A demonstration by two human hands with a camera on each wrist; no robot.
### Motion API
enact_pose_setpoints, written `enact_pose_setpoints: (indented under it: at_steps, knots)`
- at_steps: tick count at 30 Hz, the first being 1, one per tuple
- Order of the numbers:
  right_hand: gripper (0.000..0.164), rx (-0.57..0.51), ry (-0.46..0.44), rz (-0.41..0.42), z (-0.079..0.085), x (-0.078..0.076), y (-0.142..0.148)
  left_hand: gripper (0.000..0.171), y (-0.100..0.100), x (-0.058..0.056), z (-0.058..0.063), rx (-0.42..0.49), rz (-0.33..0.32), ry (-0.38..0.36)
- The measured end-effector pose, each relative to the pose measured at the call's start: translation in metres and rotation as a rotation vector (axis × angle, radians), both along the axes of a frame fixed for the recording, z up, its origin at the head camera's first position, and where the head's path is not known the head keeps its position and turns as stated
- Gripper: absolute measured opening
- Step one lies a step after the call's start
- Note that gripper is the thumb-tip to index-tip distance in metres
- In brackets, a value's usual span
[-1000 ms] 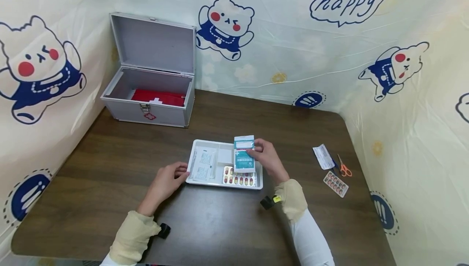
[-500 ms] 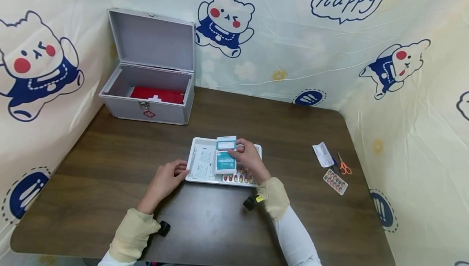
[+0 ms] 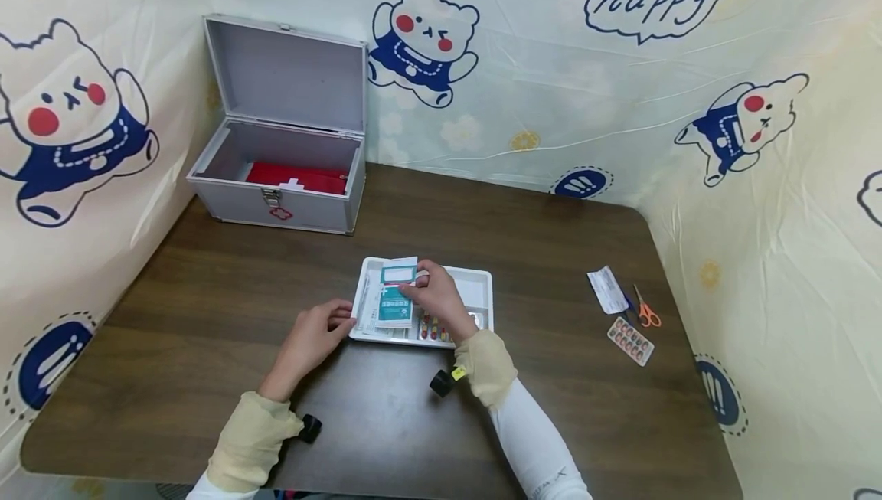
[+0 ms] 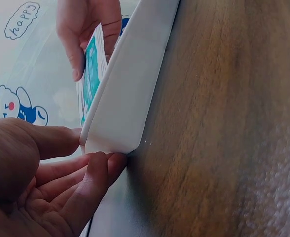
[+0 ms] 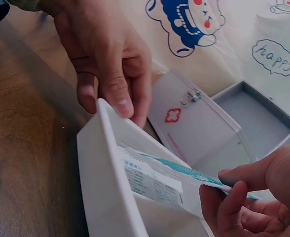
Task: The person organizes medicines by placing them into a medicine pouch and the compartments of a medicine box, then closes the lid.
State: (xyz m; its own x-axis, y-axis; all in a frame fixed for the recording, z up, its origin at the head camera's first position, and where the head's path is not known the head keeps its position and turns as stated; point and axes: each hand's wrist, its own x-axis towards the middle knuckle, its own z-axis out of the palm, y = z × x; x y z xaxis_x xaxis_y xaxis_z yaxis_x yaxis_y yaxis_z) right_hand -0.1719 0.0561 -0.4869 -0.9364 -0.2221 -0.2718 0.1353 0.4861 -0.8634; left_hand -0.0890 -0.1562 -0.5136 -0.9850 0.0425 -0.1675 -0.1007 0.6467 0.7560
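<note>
A white compartment tray (image 3: 477,279) lies on the table in front of the person. At its left end my left hand (image 3: 315,338) pinches the wall, thumb (image 4: 61,142) on the rim and fingers at the outer corner. My right hand (image 3: 439,295) pinches the right edge of a flat teal-and-white packet (image 3: 396,304) between thumb and fingers. The packet is over the tray's left compartment, tilted, with its held edge higher, above white printed packets (image 5: 150,180). A blister pack of capsules (image 3: 432,331) sits in the lower right compartment, partly hidden by the right wrist.
An open silver first-aid case (image 3: 276,205) with a red pouch (image 3: 310,179) inside stands at the back left. On the right lie a white paper packet (image 3: 608,290), orange-handled scissors (image 3: 648,314) and another blister pack (image 3: 630,341). Printed curtains (image 3: 524,86) hang behind.
My right hand has carried the teal packet leftward, from the tray's right side to above its left compartment. The left hand has kept its place on the tray's end.
</note>
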Motion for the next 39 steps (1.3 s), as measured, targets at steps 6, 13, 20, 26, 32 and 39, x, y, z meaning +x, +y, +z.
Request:
enact_pose_setpoints:
  at_steps: [6, 13, 20, 26, 32, 39]
  knots:
    - [0.044, 0.095, 0.072, 0.047, -0.001, 0.002, -0.008, 0.034, -0.001, 0.000, -0.001, 0.004, 0.002, -0.003]
    - [0.047, 0.150, 0.116, 0.118, 0.004, 0.005, -0.011, 0.035, -0.002, 0.000, -0.001, 0.000, 0.001, -0.007]
    - [0.039, 0.181, 0.184, 0.159, 0.014, 0.015, -0.003, 0.034, -0.001, -0.001, -0.001, 0.002, -0.001, 0.023]
    - [0.026, 0.190, 0.263, 0.203, 0.025, 0.020, 0.021, 0.034, 0.000, -0.001, -0.001, -0.008, 0.005, 0.004]
    - [0.020, 0.196, 0.307, 0.150, 0.031, 0.020, 0.064, 0.036, 0.000, -0.001, 0.000, -0.016, 0.001, -0.026]
    - [0.023, 0.261, 0.315, 0.044, 0.034, 0.005, 0.128, 0.038, 0.001, -0.002, 0.001, -0.018, -0.008, -0.042]
